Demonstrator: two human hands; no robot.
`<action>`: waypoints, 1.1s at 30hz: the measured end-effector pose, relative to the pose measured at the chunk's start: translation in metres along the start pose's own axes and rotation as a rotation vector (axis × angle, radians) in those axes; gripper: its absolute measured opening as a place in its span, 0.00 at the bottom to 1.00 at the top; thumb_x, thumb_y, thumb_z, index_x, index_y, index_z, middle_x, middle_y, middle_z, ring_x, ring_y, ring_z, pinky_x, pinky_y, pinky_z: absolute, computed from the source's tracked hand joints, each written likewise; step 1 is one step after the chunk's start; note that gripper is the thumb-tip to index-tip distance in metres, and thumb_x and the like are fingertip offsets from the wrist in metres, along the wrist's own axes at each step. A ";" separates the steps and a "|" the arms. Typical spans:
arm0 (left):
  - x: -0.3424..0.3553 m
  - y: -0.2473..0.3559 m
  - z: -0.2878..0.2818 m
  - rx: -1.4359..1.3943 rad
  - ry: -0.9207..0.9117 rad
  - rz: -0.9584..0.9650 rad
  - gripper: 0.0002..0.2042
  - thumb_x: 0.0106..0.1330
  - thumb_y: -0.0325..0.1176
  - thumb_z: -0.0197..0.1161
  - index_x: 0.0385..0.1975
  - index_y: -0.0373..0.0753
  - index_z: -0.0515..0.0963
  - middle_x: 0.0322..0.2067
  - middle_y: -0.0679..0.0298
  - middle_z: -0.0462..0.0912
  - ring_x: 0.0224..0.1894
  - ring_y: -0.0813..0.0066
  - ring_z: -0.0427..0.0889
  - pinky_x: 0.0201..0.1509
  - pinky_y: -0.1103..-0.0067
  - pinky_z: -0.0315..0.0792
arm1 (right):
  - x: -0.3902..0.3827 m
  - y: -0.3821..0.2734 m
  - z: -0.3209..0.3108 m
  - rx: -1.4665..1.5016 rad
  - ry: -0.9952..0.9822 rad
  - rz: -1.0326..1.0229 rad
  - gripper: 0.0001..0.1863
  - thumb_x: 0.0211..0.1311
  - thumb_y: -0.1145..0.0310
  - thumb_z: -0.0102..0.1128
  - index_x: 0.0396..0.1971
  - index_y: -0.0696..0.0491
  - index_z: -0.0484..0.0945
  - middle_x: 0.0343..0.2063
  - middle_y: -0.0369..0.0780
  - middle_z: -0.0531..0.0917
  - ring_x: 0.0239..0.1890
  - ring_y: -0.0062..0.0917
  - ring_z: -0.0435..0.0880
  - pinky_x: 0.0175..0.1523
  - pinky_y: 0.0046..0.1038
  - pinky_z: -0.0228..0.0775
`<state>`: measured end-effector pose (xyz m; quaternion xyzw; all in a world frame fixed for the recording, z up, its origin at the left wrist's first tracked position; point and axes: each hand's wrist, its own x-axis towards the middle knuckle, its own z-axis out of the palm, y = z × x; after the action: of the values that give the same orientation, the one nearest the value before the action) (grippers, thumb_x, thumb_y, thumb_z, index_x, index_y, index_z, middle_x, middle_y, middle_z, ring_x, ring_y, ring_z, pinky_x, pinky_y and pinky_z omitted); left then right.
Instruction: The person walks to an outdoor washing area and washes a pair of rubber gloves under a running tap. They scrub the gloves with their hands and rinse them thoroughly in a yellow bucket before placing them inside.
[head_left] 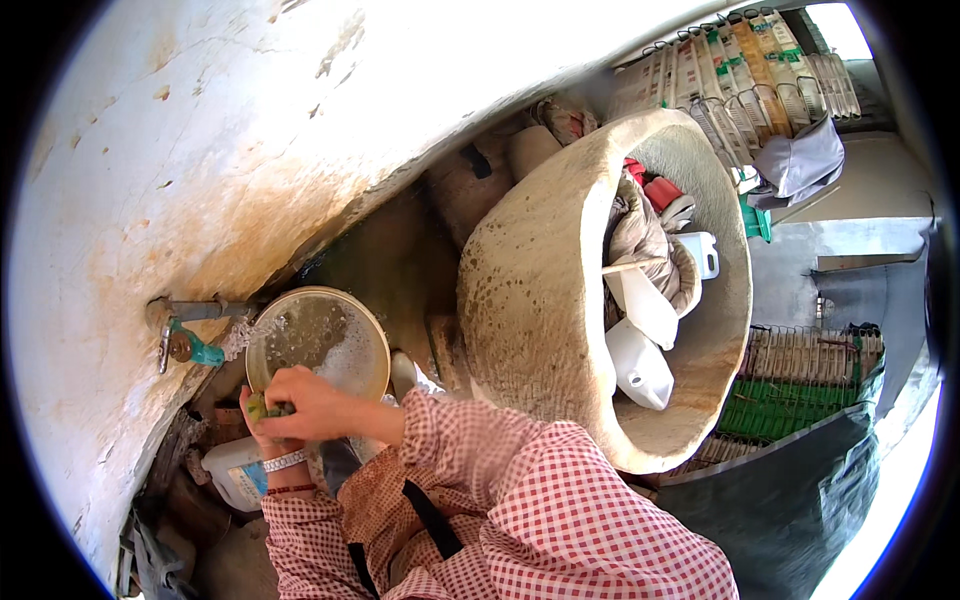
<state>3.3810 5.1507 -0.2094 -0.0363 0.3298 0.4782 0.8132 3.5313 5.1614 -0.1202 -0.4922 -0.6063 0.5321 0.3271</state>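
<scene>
Gripping sm. green item (267, 408) | L hand (263, 434) + R hand (318, 406) fingers clamped on it | nr basin (318, 291)

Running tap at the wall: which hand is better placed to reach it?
Probably the left hand: it appears nearer the tap, while the right hand lies farther right. Both seem to hold the green item, so the left may need freeing first.

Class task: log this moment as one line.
left hand: holding greens | right hand: gripping greens | tap: running | water: entering basin
</scene>
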 end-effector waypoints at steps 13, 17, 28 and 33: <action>-0.036 -0.007 0.132 0.405 0.329 -0.159 0.10 0.68 0.41 0.46 0.33 0.44 0.71 0.21 0.73 0.72 0.14 0.83 0.66 0.11 0.87 0.57 | 0.043 0.034 -0.043 0.329 0.242 0.572 0.26 0.56 0.46 0.51 0.38 0.56 0.76 0.38 0.52 0.77 0.40 0.46 0.76 0.42 0.43 0.69; -0.031 -0.006 0.124 0.395 0.433 -0.193 0.10 0.68 0.41 0.47 0.37 0.44 0.72 0.22 0.71 0.75 0.12 0.84 0.65 0.09 0.89 0.57 | 0.017 0.027 -0.068 1.018 -0.100 0.830 0.39 0.52 0.38 0.53 0.58 0.49 0.60 0.57 0.45 0.64 0.55 0.42 0.66 0.49 0.49 0.63; -0.017 0.013 0.090 0.248 0.146 -0.221 0.07 0.64 0.36 0.51 0.38 0.45 0.72 0.28 0.74 0.74 0.23 0.84 0.70 0.18 0.89 0.62 | 0.048 0.054 -0.034 1.221 0.320 0.472 0.12 0.52 0.65 0.58 0.34 0.55 0.73 0.28 0.35 0.77 0.33 0.20 0.74 0.38 0.21 0.66; 0.018 0.026 0.039 0.125 0.240 0.040 0.18 0.66 0.48 0.45 0.48 0.43 0.69 0.44 0.63 0.76 0.43 0.72 0.77 0.40 0.78 0.74 | 0.051 0.000 -0.009 0.353 0.080 0.118 0.20 0.51 0.57 0.59 0.37 0.59 0.76 0.33 0.45 0.81 0.41 0.35 0.78 0.42 0.31 0.68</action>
<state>3.3857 5.1936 -0.1825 -0.0362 0.4546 0.4652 0.7587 3.5244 5.2123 -0.1249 -0.4826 -0.4603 0.6284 0.4004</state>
